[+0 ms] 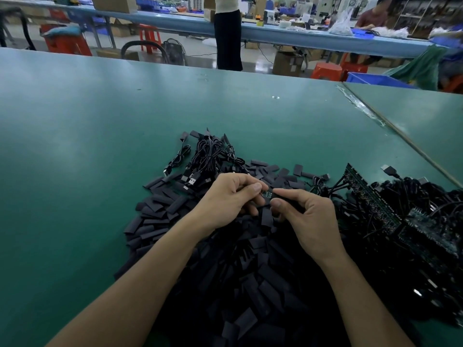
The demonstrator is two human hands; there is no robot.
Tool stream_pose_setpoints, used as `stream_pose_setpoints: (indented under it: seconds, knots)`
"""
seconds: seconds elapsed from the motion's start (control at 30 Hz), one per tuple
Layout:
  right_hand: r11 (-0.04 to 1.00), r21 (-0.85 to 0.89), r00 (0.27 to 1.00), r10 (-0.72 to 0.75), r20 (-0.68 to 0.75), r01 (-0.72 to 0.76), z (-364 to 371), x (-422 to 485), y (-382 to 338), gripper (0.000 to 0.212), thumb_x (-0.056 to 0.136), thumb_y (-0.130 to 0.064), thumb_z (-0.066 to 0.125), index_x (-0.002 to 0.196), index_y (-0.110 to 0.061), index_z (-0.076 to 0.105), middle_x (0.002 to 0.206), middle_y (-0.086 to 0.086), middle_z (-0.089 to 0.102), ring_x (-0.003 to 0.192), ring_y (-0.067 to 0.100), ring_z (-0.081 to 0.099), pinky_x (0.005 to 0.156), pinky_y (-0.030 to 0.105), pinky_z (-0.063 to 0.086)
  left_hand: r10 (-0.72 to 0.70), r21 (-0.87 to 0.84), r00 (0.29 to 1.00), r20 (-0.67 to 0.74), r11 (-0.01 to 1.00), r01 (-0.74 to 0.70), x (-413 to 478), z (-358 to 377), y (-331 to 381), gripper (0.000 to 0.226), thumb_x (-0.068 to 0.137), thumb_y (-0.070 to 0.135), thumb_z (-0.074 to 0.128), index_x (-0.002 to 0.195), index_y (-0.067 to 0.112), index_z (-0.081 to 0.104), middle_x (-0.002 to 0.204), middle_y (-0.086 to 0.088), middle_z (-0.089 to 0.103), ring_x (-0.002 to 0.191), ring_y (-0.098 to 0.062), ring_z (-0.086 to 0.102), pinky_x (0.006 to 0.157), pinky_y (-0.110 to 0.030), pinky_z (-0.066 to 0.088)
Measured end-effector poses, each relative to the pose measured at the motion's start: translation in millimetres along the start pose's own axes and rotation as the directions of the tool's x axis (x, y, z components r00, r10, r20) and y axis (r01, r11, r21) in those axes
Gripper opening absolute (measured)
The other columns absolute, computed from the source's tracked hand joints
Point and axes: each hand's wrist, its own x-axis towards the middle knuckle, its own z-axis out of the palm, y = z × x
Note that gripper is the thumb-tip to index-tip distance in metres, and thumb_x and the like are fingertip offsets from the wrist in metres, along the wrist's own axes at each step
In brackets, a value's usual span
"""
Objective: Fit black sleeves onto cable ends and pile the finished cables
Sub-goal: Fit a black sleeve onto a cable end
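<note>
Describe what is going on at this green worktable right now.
A person is fitting a sleeve. The left hand pinches a black cable's small green circuit-board end, while the right hand pinches a flat black sleeve right beside it. Loose black sleeves are heaped under the hands; coiled black cables lie behind on the green table.

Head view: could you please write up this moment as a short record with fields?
left hand: pinches a cable end, its green board bare
right hand: pinches a black sleeve at that cable end
loose sleeves: heap under both hands
sleeved cables: pile beyond the hands
unsleeved cables: tangle at right
green table: bears everything
</note>
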Motion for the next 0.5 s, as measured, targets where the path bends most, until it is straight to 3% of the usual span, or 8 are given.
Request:
stream_pose_setpoints:
  seconds: [0.2,0.37,0.5]
  knots:
    - [0.999,-0.031,1.000,-0.010,-0.026,0.009,0.1,0.2,1.2,0.021,0.081,-0.027,0.077,0.097,-0.039,0.070,0.078,-0.015,0.074,0.062,0.002,0.069,0.062,0.013,0.052,0.009,0.007,1.000,0.029,1.000,-0.009,-0.2,-1.1,-0.2,0.018,0.103,0.010,0.052,0.100,0.009,0.070,0.070,0.004,0.071,0.057,-0.011,0.065,0.056,-0.016,0.049]
    - [0.999,0.042,1.000,0.018,0.020,-0.019,-0.1,0.6,3.1,0.026,0.081,-0.020,0.079,0.099,-0.038,0.072,0.089,-0.015,0.076,0.077,0.006,0.073,0.067,0.019,0.057,0.003,-0.022,1.000,0.014,1.000,-0.003,-0.8,-0.8,-0.9,0.019,0.103,0.010,0.053,0.099,0.011,0.071,0.070,0.004,0.071,0.058,-0.010,0.066,0.055,-0.014,0.048]
    - [1.000,-0.011,0.999,0.006,-0.041,-0.006,1.0,1.0,3.7,0.021,0.081,-0.029,0.078,0.096,-0.041,0.071,0.087,-0.019,0.075,0.073,0.003,0.072,0.065,0.016,0.055,0.007,-0.033,0.999,0.049,0.999,-0.006,-0.8,-1.5,-0.2,0.019,0.103,0.009,0.052,0.097,0.013,0.070,0.071,0.003,0.072,0.059,-0.011,0.065,0.057,-0.015,0.049]
